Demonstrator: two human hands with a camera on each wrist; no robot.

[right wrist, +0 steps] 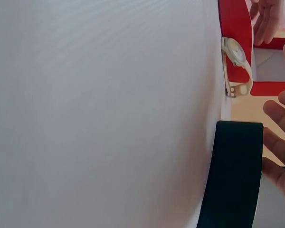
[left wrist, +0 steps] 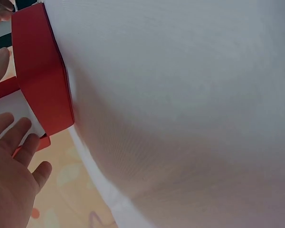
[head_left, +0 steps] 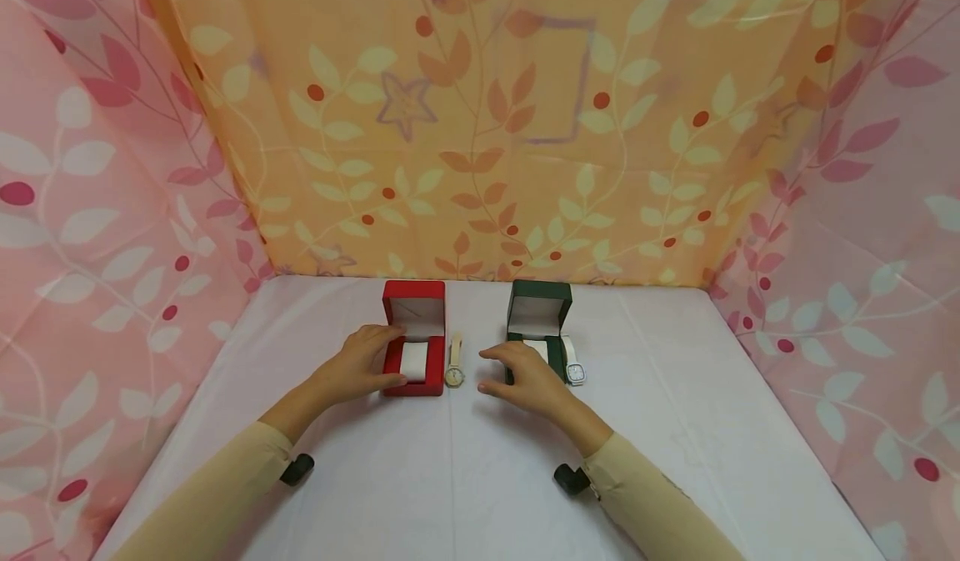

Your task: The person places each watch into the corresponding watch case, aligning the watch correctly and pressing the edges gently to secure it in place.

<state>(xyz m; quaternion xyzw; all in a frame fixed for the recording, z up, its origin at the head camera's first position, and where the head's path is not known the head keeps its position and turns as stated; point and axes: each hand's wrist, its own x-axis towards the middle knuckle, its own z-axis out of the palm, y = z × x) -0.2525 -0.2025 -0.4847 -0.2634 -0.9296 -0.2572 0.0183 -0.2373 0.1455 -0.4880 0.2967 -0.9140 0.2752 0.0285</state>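
A red watch box (head_left: 436, 384) stands with its lid up and a white cushion (head_left: 414, 361) inside. My left hand (head_left: 356, 367) reaches over its left side, fingers spread and loosely bent, thumb at the front edge; contact is unclear. A cream-strapped watch (head_left: 454, 371) lies just right of this box. Farther right is a dark green watch box (head_left: 540, 290), also lid up with a white cushion. My right hand (head_left: 531, 379) hovers in front of it, hiding part of its base, fingers parted and holding nothing. A white watch (head_left: 573, 369) lies against the green box's right side.
A white cloth (head_left: 450, 478) covers the table. Orange patterned sheeting (head_left: 465, 127) hangs behind, and pink patterned sheets (head_left: 112, 236) flank both sides. Each sleeve cuff has a small black camera (head_left: 298, 469) on it.
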